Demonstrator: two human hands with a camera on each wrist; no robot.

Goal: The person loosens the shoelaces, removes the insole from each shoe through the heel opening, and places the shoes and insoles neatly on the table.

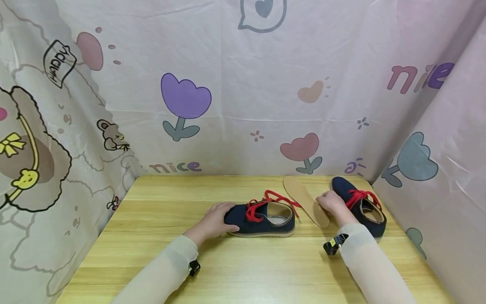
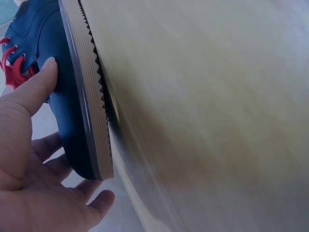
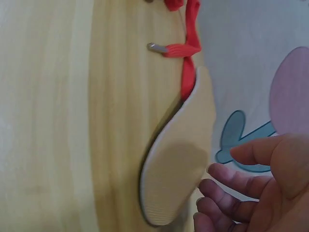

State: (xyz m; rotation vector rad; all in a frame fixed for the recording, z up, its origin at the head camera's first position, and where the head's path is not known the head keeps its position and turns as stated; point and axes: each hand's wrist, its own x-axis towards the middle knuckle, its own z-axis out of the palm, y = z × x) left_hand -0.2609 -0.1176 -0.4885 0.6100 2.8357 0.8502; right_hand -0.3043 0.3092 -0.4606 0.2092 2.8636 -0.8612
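Note:
My left hand (image 1: 215, 220) holds the toe of a navy sneaker (image 1: 243, 216) that lies on its sole, heel to the right. In the left wrist view the thumb presses on the dark upper (image 2: 72, 111) above the ridged sole, with the other fingers around the toe. Red laces (image 1: 253, 211) hang loose from this shoe. My right hand (image 1: 334, 207) is between a tan insole (image 1: 303, 198) and a second navy sneaker (image 1: 373, 226). Its fingers are loosely bent with nothing in them, fingertips close to the insole's edge in the right wrist view.
All of this is on a wooden table (image 1: 159, 253). A printed curtain (image 1: 243, 105) stands along its back and sides. One metal-tipped lace (image 3: 176, 50) trails towards the insole. The second sneaker sits by the table's right edge, its red laces (image 1: 362, 196) spread over the top.

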